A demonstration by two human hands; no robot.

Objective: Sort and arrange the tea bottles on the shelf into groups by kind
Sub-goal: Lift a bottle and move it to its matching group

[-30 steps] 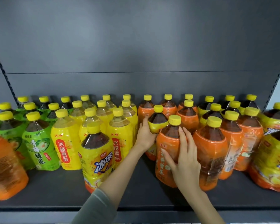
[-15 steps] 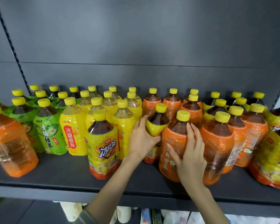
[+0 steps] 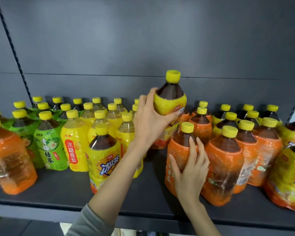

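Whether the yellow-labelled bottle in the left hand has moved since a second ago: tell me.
Yes. The yellow-labelled bottle in the left hand has gone up: its cap now stands well above the neighbouring orange bottles, no longer level with theirs.

1. A bare strip of shelf runs between the iced black tea bottle at 9 o'clock and the front orange bottle at 3 o'clock.
2. The left hand and its forearm cross this strip; the lifted yellow-label bottle hangs over its far end.
3. The right hand covers the front orange bottle.
4. Toward 12 o'clock, above the caps, the space before the back panel is open.
5. Closely packed bottles block both sides.
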